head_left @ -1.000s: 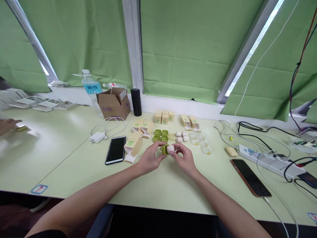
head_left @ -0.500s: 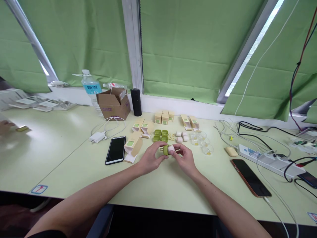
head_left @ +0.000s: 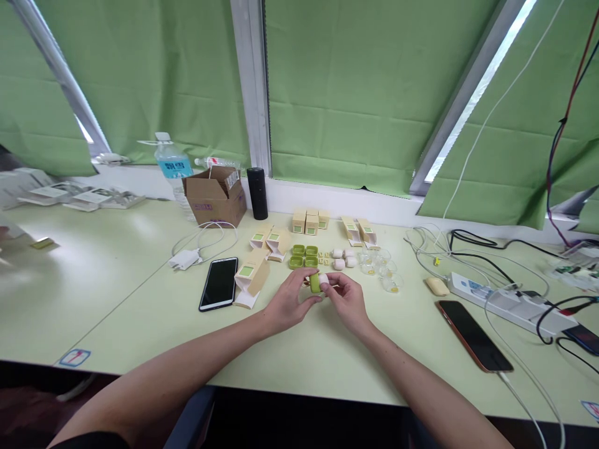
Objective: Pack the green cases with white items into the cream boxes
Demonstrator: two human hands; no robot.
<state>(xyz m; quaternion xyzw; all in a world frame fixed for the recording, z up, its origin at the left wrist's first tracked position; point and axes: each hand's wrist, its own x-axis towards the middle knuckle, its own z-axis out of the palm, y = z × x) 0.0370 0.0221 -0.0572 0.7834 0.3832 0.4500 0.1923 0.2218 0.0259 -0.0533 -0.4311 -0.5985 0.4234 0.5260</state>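
Observation:
My left hand (head_left: pixel 286 300) pinches a small green cup (head_left: pixel 315 284) between thumb and fingers. A small white rounded piece (head_left: pixel 324 279) sits at the right side of the cup, gripped by the fingertips of my right hand (head_left: pixel 350 303). How deep the white piece goes into the cup cannot be made out. Just beyond my hands stand several more green cups (head_left: pixel 296 262), tiny yellow pieces (head_left: pixel 323 258), other white rounded pieces (head_left: pixel 339 264) and clear plastic pieces (head_left: pixel 392 284) with yellow spots.
Small cardboard boxes (head_left: pixel 311 223) and opened ones (head_left: pixel 251 274) lie around. A phone (head_left: pixel 219 284) is at left, another phone (head_left: pixel 473 335) and a power strip (head_left: pixel 510 305) with cables at right. A brown carton (head_left: pixel 215 196), water bottle (head_left: pixel 172 165) and black cylinder (head_left: pixel 257 193) stand behind.
The green cup has turned a little in my fingers, so its loop on the left shows less. At the far left edge another person's hand has mostly moved out of view.

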